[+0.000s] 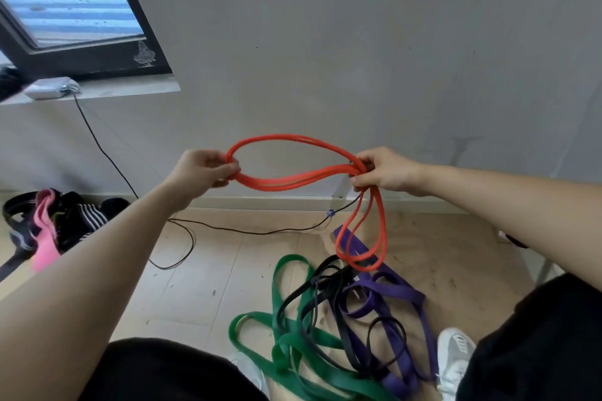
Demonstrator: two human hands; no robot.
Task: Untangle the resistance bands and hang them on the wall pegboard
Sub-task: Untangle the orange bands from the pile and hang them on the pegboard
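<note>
Both hands, left (202,169) and right (384,172), fingers gripping red band (293,181); green (286,342), black (325,286), purple (384,290) bands tangled on floor (211,270) below it; cable (182,238) nearby.

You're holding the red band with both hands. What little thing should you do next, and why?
Probably lift the red band higher. The left hand and right hand both grip it, folded into several strands, but its loop dangles from the right hand down over the purple band, which lies tangled with the green band and black band. Lifting should clear it.
</note>
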